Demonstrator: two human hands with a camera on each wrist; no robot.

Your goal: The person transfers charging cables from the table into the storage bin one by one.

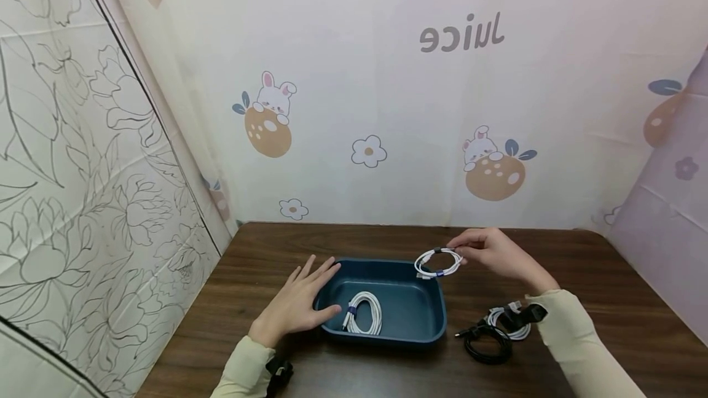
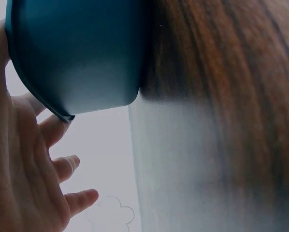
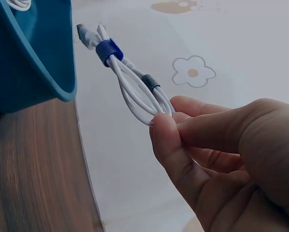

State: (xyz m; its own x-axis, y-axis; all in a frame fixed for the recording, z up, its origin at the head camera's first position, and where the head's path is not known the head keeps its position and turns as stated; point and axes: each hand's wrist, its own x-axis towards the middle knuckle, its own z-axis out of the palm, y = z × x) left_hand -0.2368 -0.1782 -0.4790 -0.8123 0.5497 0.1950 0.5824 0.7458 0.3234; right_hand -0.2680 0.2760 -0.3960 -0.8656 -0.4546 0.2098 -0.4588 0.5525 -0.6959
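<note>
A coiled white cable (image 1: 437, 263), bound with a blue strap and a dark one, hangs over the right rim of a dark blue bin (image 1: 406, 312). Thumb and fingertips of my right hand (image 1: 494, 253) pinch its loop; in the right wrist view the strapped plug end points toward the bin wall. My left hand (image 1: 298, 303) lies at the bin's left side with fingers spread, its thumb over the rim. In the left wrist view the fingers reach along the outer wall. Another white cable coil (image 1: 375, 314) with a blue strap lies inside the bin, at its left.
On the brown wooden table (image 1: 265, 250), right of the bin, lie a coiled black cable (image 1: 489, 358) and a white-grey cable coil (image 1: 517, 331), partly hidden by the right wrist's camera strap. Printed curtains (image 1: 354, 78) stand behind the table and along both sides.
</note>
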